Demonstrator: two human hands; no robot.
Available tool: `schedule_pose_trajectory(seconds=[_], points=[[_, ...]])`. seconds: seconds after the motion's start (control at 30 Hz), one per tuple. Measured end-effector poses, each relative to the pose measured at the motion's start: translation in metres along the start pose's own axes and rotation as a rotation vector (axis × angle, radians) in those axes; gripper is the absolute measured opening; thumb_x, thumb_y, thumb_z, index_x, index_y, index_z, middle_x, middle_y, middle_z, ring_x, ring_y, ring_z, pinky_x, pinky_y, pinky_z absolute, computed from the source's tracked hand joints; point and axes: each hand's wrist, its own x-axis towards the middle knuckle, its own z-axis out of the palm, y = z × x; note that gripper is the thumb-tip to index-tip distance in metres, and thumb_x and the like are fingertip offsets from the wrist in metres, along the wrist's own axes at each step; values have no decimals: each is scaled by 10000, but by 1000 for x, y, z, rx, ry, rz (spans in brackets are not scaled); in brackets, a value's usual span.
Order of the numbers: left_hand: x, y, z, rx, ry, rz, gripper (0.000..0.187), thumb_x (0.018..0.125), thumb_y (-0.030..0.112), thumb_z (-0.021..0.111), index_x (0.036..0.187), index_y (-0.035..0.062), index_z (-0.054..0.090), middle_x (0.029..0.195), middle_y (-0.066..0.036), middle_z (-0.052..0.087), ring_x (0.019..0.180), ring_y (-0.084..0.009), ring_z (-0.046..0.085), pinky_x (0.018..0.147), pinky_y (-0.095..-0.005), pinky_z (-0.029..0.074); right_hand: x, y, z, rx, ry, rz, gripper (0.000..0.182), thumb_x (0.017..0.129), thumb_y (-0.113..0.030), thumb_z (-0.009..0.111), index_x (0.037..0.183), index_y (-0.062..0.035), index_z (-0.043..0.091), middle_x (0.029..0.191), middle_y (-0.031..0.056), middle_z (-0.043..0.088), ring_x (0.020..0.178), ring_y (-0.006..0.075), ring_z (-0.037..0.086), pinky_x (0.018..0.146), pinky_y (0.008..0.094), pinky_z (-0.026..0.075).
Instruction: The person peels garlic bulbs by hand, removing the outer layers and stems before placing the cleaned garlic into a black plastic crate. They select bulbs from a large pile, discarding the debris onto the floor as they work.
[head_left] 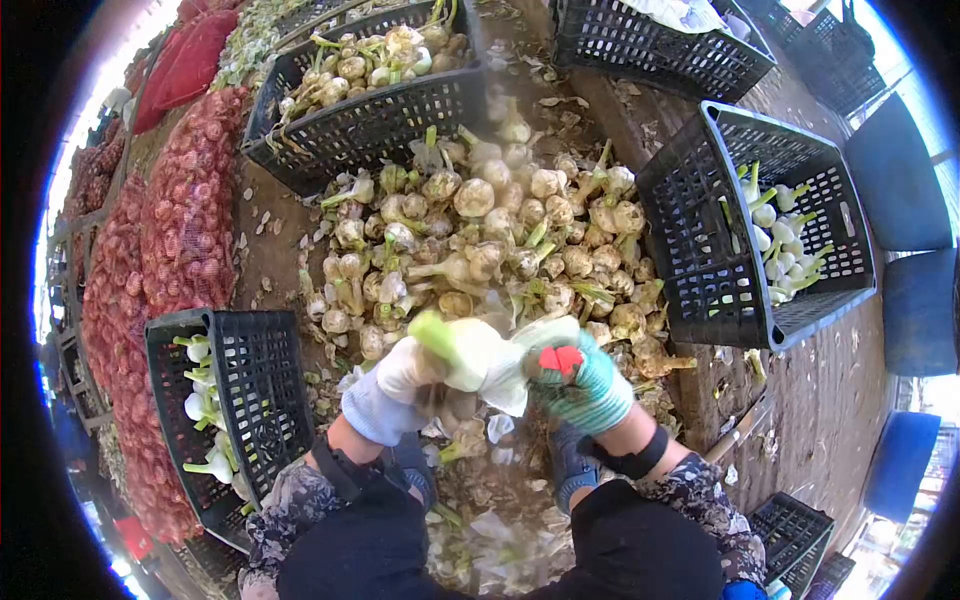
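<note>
Gloved left hand (390, 390) with fingers wrapped around a pale garlic bulb (475, 358), held up before the knees. Gloved right hand (585, 385) with fingers clenched on papery skin (545, 342) at its side; motion blur there. Black left crate (270, 395), tilted: clean white garlic, green stems. Just past the hands, soiled heap (490, 220) of unpeeled garlic on the floor (715, 400). Right crate (700, 220), tilted: white trimmed garlic. Left side, red net sacks (190, 200) packed with bulbs. Farther, back crate (380, 130): dirty unpeeled garlic; another crate (650, 60), white cloth (680, 12) on top.
</note>
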Motion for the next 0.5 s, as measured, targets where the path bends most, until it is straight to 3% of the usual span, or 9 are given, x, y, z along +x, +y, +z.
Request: schedule_pose_trajectory(seconds=[0.07, 0.1, 0.13, 0.23, 0.3, 0.33, 0.4, 0.47, 0.5], points=[[3, 6, 8, 87, 96, 64, 893, 650, 404, 735, 1295, -30, 295, 1081, -87, 538, 900, -137, 545, 730, -264, 472, 0, 18, -13, 84, 57, 104, 162, 765, -148, 583, 821, -2, 628, 896, 61, 618, 784, 125, 563, 674, 258, 442], [11, -2, 13, 295, 281, 218, 925, 634, 374, 755, 1310, -28, 269, 1033, -75, 555, 872, -130, 548, 748, -263, 463, 2, 31, -21, 35, 86, 108, 153, 769, -134, 579, 812, 4, 627, 889, 61, 620, 778, 123, 562, 677, 263, 441], [15, -18, -8, 453, 194, 396, 862, 632, 360, 763, 1271, -34, 339, 990, -64, 570, 846, -112, 549, 755, -242, 453, 1, 25, -13, -25, 99, 116, 142, 771, -120, 575, 821, 4, 624, 883, 57, 618, 777, 124, 561, 679, 265, 443], [4, -8, -6, 762, 253, 313, 737, 616, 344, 769, 1179, -15, 456, 955, -48, 585, 831, -108, 555, 747, -246, 455, -1, 13, -5, -396, 44, 1, 150, 755, -51, 580, 896, -5, 603, 869, 60, 612, 802, 142, 573, 704, 262, 454], [1, -3, -1, 779, 155, 344, 564, 640, 209, 771, 1116, 28, 529, 933, -30, 593, 836, -116, 563, 736, -240, 469, 4, 19, -41, -135, 442, 122, 270, 714, -76, 626, 978, -36, 590, 910, 97, 616, 904, 187, 577, 800, 290, 459], [-2, -2, 0, 703, 117, 293, 608, 619, 256, 787, 1122, 33, 528, 926, -37, 594, 851, -117, 556, 771, -246, 455, 10, 20, -54, 78, 668, 128, 296, 706, -89, 637, 995, -45, 590, 935, 114, 617, 945, 204, 572, 832, 295, 455], [-2, -5, -9, 477, 84, 189, 690, 577, 276, 808, 1150, 32, 511, 1008, -65, 564, 918, -131, 534, 824, -265, 433, 12, 56, -73, -653, 150, 247, 373, 710, -128, 653, 1055, -29, 551, 1008, 128, 598, 980, 227, 560, 867, 298, 439], [7, -9, -23, 925, 137, 284, 886, 514, 354, 833, 1215, 0, 423, 1054, -66, 551, 859, -120, 553, 767, -256, 460, -13, 67, -50, -1219, -229, 244, 553, 700, -197, 688, 1157, 9, 453, 1152, 145, 533, 1019, 268, 542, 897, 301, 421], [7, -7, -21, 1354, 145, 445, 854, 529, 191, 839, 1238, 4, 402, 1105, -78, 525, 906, -139, 546, 780, -245, 465, -13, 64, -40, -1223, -181, 220, 604, 687, -221, 704, 1168, 22, 430, 1151, 155, 526, 1017, 264, 540, 891, 309, 423]])
